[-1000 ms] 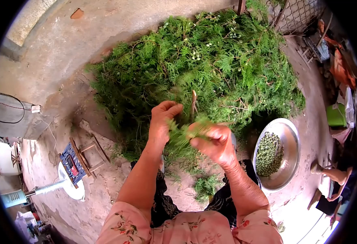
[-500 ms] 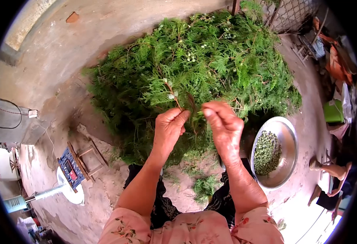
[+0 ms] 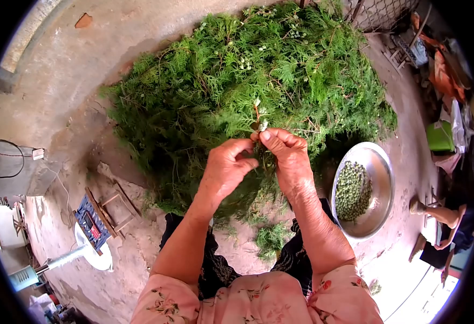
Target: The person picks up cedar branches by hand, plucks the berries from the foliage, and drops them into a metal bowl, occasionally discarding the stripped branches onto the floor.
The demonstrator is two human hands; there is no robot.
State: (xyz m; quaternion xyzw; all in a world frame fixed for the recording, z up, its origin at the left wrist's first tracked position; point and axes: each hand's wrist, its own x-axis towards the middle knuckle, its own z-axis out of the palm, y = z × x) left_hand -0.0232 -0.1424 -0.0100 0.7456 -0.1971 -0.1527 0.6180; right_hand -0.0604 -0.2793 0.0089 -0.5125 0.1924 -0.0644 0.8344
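A sprig [image 3: 257, 112] with a reddish stem and pale green cones stands upright between the hands, in front of a large heap of green branches [image 3: 280, 70]. My right hand [image 3: 290, 157] pinches it near its base, thumb by the lowest cones. Just left of it, my left hand [image 3: 229, 166] has its thumb and fingers curled with a gap between them, and nothing shows in it. A metal basin [image 3: 380, 210] with many small green cones [image 3: 353, 191] sits to the right of my right forearm.
A small wooden stool [image 3: 121, 208] and a white fan [image 3: 94, 245] are at the left. Another person's legs [image 3: 439, 213] show at the right edge. Bags and an orange cloth [image 3: 444, 73] lie at the upper right. Loose green bits [image 3: 272, 237] lie between my feet.
The sprig has passed from my left hand to my right hand. My right hand has moved slightly left, and my left hand has loosened its pinch. The view has shifted slightly.
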